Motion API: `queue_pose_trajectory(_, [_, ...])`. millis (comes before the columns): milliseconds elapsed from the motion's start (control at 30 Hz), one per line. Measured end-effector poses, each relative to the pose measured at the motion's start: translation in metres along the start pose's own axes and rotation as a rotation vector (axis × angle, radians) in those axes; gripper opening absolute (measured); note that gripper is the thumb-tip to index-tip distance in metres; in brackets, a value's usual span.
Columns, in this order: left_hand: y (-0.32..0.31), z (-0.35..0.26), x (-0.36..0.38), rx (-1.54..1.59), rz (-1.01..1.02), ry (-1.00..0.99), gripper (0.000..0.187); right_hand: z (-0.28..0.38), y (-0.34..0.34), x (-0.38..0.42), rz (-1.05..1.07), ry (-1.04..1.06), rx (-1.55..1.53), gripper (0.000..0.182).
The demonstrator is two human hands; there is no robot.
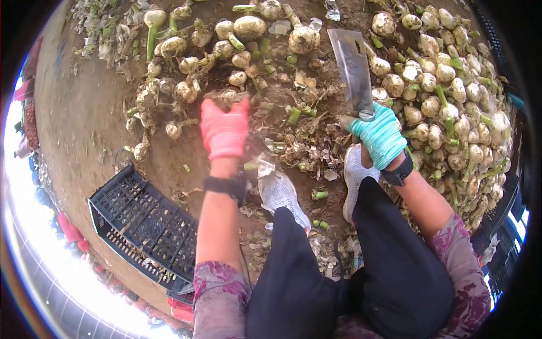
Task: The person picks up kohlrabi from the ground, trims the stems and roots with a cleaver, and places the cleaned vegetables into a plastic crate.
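Note:
My right hand (379, 135), in a teal glove, is closed round the handle of a cleaver (353, 65). Its broad blade points away from me, over the soil. To the left, my left hand (224, 127) wears a pink glove and is slightly blurred. Its fingers curl over a dirty bulb with brown roots (228, 97), mostly hidden by the glove. Around that hand lie loose white bulbs (186, 91), soil-stained, some with green stems. A large heap of similar bulbs (446, 107) with short-cut stems lies right of the cleaver.
A black plastic crate (149, 220) lies at the lower left. Dry skins and stem scraps (307, 141) litter the ground between my hands. My white shoes (280, 195) stand just below. More leafy waste (113, 34) lies at the upper left.

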State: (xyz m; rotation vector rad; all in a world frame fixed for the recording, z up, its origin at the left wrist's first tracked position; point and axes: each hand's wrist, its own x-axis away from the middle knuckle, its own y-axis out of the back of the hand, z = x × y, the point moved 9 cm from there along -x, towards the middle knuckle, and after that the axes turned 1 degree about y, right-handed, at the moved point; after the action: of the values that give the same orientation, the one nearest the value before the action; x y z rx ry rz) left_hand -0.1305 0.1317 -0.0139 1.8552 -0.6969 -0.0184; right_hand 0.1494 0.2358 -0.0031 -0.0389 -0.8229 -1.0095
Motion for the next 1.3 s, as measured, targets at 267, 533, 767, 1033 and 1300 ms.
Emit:
queue_pose_trajectory(267, [-0.034,0.031,-0.027,0.045,0.054,-0.013,0.077,0.025,-0.006,-0.002,-0.019,0.134,-0.048,0.024])
queue_pose_trajectory(533, [-0.034,-0.017,0.062,1.114,0.597,-0.193,0.065,0.063,-0.036,0.036,0.061,0.613,0.525,0.019])
queue_pose_trajectory(767, [-0.025,-0.016,0.107,1.167,0.671,-0.294,0.043,0.08,-0.052,0.073,0.062,0.953,0.62,0.023])
queue_pose_trajectory(1033, [-0.036,0.0,0.119,1.545,0.688,0.033,0.057,0.071,-0.056,0.071,0.035,0.949,0.577,0.03])
queue_pose_trajectory(1300, [0.013,-0.049,0.125,0.711,0.516,-0.292,0.04,0.036,-0.028,0.031,-0.209,0.798,0.621,0.015])
